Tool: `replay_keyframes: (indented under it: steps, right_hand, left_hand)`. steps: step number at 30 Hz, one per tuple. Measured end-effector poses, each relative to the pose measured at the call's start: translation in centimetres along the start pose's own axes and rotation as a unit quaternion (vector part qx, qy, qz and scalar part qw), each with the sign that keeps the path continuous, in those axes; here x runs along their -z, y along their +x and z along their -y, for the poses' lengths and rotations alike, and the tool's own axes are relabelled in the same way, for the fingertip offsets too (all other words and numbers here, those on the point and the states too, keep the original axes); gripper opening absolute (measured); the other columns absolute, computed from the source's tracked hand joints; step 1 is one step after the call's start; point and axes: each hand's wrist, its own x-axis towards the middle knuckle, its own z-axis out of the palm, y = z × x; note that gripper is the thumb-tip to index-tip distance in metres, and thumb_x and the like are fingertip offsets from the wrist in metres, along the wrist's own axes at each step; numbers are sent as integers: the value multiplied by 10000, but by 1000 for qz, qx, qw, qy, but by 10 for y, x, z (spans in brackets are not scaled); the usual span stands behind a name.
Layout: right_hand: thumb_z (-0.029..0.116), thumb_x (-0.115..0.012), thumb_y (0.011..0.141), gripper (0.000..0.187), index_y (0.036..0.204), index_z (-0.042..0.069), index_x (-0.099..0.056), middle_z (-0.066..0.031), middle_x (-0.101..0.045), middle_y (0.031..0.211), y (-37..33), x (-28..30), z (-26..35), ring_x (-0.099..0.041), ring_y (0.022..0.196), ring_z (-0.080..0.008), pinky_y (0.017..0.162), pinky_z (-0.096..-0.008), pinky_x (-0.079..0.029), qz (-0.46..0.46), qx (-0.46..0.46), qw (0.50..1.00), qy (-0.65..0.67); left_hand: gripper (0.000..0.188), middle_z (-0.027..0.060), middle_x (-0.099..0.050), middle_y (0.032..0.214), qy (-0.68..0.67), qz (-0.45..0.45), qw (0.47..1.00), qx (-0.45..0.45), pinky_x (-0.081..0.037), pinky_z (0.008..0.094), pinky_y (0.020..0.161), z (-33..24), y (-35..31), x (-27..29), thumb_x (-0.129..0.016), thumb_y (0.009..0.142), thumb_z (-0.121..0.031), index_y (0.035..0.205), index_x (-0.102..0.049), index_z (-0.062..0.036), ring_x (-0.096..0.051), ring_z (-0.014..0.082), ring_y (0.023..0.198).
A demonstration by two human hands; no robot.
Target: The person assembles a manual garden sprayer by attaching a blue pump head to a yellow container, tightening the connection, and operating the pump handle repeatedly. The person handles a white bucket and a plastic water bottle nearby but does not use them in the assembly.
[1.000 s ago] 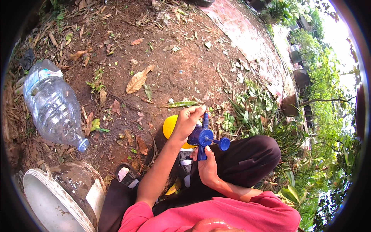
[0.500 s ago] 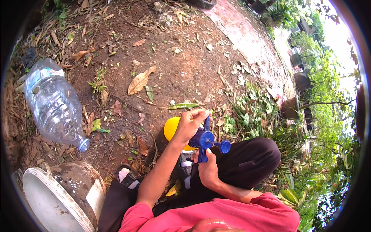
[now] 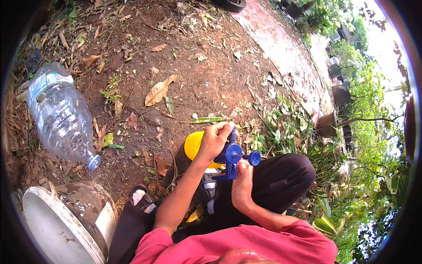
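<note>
A pump pressure sprayer is in front of me, lying tilted, with a yellow tank (image 3: 192, 144) and a blue spray head (image 3: 231, 155). A thin rod with a round blue plunger knob (image 3: 254, 158) sticks out of the head toward the right. My left hand (image 3: 214, 141) is closed around the far end of the head, at the narrow blue nozzle part. Beside the blue handle, just below the rod, is my right hand (image 3: 242, 184). Its fingers point up toward the rod and are partly hidden, so their grip does not show.
A large clear plastic bottle (image 3: 61, 114) lies on the soil at the left. At the lower left a dirty bucket (image 3: 85, 204) rests on its side. My sandalled feet and bent knee (image 3: 292, 174) surround the sprayer. Dry leaves, plants and pots (image 3: 327, 124) line the right.
My right hand has left the blue handle and shifted right, to beside the plunger rod. The sprayer head has turned slightly; my left hand keeps its hold.
</note>
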Motion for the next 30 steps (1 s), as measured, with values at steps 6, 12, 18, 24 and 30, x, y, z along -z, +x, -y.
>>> replay_keyframes:
  steps: [6, 12, 18, 24, 30]
  right_hand:
    - [213, -426, 1032, 270, 1064, 0, -591, -91, -576, 1066, 28, -9, 121, -560, 1023, -194, 944, -356, -429, 186, 234, 917, -264]
    - [284, -504, 1041, 394, 830, -28, -620, -111, -586, 723, 52, -33, 159, -541, 666, -169, 629, -333, -453, 341, 144, 763, -530]
    - [323, -520, 1039, 527, 662, -45, -525, -104, -445, 491, 31, -35, 188, -408, 461, -168, 470, -376, -380, 387, 33, 655, -648]
    - [239, -524, 1026, 521, 575, -21, -485, -114, -433, 491, 6, -39, 258, -421, 442, -227, 447, -403, -325, 426, 151, 639, -622]
    - [144, -483, 946, 461, 507, 42, -386, -50, -340, 472, 42, -38, 231, -342, 384, -196, 385, -358, -240, 461, 317, 669, -489]
  left_hand:
    - [351, 74, -731, 796, 127, -105, 983, -78, -509, 313, 655, 8, -10, -10, -682, 924, -346, 981, -685, 0, -671, 131, 684]
    - [353, 157, -688, 707, 270, -125, 950, -92, -498, 443, 680, 2, -26, -25, -635, 895, -373, 852, -677, -25, -678, 346, 704]
    - [387, 142, -634, 617, 353, -74, 927, -102, -481, 454, 702, 1, -39, -35, -656, 841, -429, 769, -693, -51, -630, 364, 621]
    - [358, 107, -672, 626, 298, -106, 944, -96, -457, 424, 820, 5, -33, -33, -643, 846, -409, 707, -701, -84, -643, 332, 640]
    - [305, 118, -676, 657, 279, -144, 938, -148, -430, 423, 812, 3, -29, -23, -614, 875, -332, 740, -692, -70, -635, 328, 635]
